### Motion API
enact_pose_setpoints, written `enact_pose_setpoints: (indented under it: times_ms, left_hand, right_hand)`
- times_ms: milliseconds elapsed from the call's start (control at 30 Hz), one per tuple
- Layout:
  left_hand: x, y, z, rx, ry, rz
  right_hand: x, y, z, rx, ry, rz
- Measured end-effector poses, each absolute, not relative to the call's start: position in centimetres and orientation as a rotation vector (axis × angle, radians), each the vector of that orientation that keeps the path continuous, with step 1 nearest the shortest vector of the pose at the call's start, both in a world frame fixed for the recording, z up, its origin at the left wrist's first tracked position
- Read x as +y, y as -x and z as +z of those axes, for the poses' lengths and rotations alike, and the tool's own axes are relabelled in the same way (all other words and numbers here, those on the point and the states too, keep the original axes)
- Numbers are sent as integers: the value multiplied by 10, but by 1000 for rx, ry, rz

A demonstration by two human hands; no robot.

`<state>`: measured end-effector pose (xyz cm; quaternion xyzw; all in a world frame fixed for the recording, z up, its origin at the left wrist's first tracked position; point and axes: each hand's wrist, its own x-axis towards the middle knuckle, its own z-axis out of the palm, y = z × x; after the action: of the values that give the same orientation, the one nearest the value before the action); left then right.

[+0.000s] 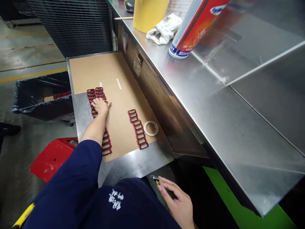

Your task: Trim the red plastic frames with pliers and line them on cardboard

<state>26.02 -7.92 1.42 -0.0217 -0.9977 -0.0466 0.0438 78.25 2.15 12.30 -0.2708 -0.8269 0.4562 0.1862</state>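
The left hand [100,106] lies open and flat on a strip of red rectangular frames [96,95] on cardboard [90,71], center left. At bottom center, the right hand [177,200] pinches a small yellow-and-black tool [155,180].

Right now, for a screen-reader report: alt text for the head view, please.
A left hand presses a row of red rectangular frames on a cardboard sheet, beside a second row and a tape roll. The right hand holds a small yellow-and-black tool.
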Motion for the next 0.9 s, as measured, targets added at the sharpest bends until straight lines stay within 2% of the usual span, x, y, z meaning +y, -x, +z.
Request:
enact_pose_setpoints:
  times_ms: [567, 800, 900]
  left_hand:
    - [-91, -245, 13, -3075, 388, -22]
    - [-85, -250, 33, -3086, 394, -84]
    - [-61, -271, 37, -3100, 691, -155]
  right_hand:
    - [13, -782, 124, -2309, 724, 1270]
    - [10, -785, 122, -2269, 737, 1321]
    - [8, -786, 120, -2312, 724, 1420]
